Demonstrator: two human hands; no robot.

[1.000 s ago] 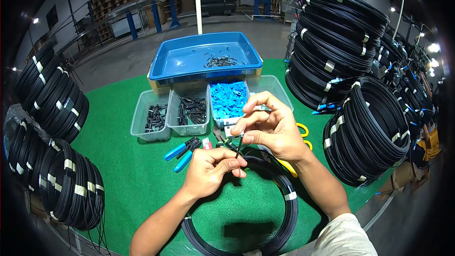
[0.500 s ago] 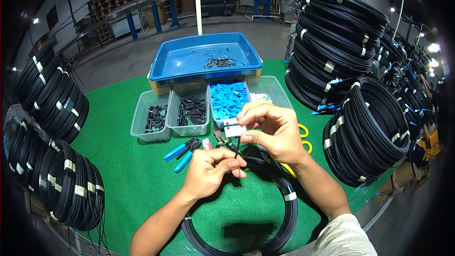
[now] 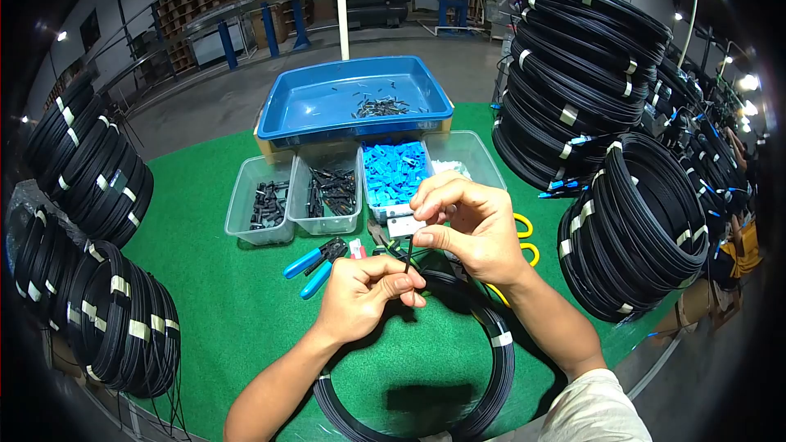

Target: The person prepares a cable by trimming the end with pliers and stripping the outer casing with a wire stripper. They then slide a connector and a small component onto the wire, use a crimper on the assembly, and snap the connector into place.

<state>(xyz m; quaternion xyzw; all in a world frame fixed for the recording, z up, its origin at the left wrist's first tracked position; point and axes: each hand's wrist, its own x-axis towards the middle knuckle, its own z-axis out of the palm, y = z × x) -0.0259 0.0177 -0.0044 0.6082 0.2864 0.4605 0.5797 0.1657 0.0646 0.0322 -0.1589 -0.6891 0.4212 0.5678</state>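
Between its thumb and fingers, my right hand (image 3: 473, 233) grips a small white rectangular block (image 3: 400, 227) with dark spots on its face. A thin black cable (image 3: 409, 255) runs up to the block's underside. My left hand (image 3: 364, 295) pinches this cable just below the block, fingers closed. Whether the cable end sits inside the block is hidden. Under both hands lies a black cable coil (image 3: 503, 368) bound with white tape. Beside my left hand rests a blue-handled stripping tool (image 3: 315, 266). Pliers (image 3: 377, 235) and yellow-handled scissors (image 3: 532, 254) are partly covered by my right hand.
Clear bins hold black parts (image 3: 268, 206) and blue connectors (image 3: 395, 172). Behind them a blue tray (image 3: 311, 119) contains small dark pieces. Taped cable coils are stacked left (image 3: 123, 319) and right (image 3: 573, 74) on the green tabletop (image 3: 221, 311).
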